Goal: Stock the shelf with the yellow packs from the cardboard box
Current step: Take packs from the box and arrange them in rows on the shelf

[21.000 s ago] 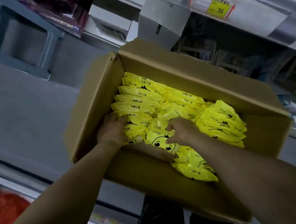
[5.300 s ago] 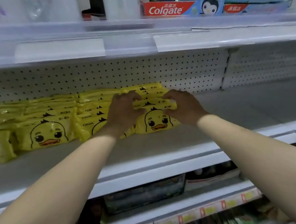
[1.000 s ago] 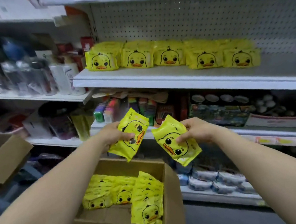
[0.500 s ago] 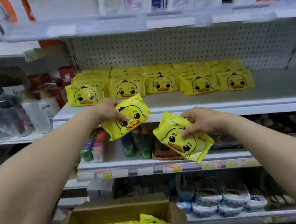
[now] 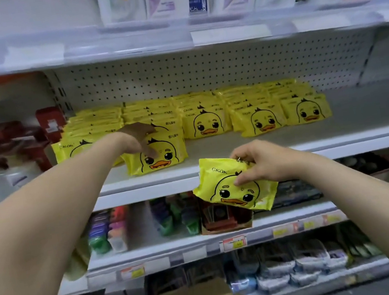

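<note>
Head view, left hand (image 5: 139, 137) gripping shelved pack (image 5: 164, 158), right hand (image 5: 264, 161) pinching second pack (image 5: 234, 194)

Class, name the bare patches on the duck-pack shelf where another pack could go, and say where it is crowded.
Free: the shelf right of the last row; the front strip before the three right rows. Crowded: the left, rows back to the pegboard, left hand holding a pack there.

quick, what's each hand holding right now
Left hand: grips a pack at the shelf front.
Right hand: pinches a second pack, off the shelf.
</note>
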A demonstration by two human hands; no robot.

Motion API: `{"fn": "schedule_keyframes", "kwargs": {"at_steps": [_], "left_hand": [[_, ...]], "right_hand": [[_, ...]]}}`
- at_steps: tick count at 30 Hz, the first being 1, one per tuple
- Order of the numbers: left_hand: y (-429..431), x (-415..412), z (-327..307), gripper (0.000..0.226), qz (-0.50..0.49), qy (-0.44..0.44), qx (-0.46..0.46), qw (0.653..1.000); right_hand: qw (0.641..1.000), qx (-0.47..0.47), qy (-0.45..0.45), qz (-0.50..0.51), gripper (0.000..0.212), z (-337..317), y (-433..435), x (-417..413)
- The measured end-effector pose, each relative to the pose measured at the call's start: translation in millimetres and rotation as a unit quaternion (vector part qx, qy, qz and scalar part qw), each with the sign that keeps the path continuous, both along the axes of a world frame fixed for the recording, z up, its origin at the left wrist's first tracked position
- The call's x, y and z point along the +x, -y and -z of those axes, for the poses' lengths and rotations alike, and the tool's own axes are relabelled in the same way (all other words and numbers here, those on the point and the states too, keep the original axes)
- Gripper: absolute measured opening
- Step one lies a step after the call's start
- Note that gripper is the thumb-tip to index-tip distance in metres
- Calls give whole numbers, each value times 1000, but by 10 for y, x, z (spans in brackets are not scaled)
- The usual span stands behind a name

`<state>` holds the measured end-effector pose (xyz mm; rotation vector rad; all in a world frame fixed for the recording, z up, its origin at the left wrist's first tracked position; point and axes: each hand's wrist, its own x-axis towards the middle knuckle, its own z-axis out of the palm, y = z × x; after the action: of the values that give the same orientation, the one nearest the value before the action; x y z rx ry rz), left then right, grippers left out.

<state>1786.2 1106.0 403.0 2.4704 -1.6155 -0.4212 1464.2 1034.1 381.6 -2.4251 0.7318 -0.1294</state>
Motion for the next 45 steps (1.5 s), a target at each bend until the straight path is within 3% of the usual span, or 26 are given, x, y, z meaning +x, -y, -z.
{"fn": "schedule_keyframes", "kwargs": {"at_steps": [6, 11, 16, 17, 19, 21, 23, 27, 31, 37, 42, 45], "left_hand": [[182, 203, -2, 83, 27, 72, -24, 997], [247, 286, 160, 76, 9, 77, -113, 991], [114, -12, 261, 79, -24, 162, -207, 965], [67, -164, 278, 73, 8, 127, -244, 961], [-88, -560, 300, 56, 88, -34, -289, 953], [-308, -1024, 360, 45, 156, -208, -265, 929], [-487, -1407, 484, 38, 199, -282, -229, 910], [-691, -1808, 709, 20, 167, -297, -240, 909], [-886, -2091, 712, 20, 120, -309, -292, 897], [-1153, -2430, 633, 21, 39, -262, -347, 899], [-1344, -2700, 603, 17, -4, -322, -374, 870], [-1419, -2816, 587, 15, -20, -367, -386, 846]], "right_hand": [[999, -31, -20, 17, 36, 67, 24, 36], [999, -14, -19, 40, 44, 172, 82, -8], [999, -11, -29, 26, 40, 207, 82, -62], [999, -16, -30, 24, 43, 205, 66, -77], [999, -23, -31, 21, 54, 196, 25, -122], [999, -34, -35, 13, 60, 164, -41, -184], [999, -36, -31, -6, 56, 130, -121, -240], [998, -51, -23, -31, 50, 71, -296, -411], [998, -26, 14, -60, 43, 72, -450, -656], [980, 128, 152, -25, 42, 146, -545, -1198], [974, 115, 196, -11, 18, 155, -561, -1594], [966, 152, 208, 13, 15, 150, -584, -1736]]}}
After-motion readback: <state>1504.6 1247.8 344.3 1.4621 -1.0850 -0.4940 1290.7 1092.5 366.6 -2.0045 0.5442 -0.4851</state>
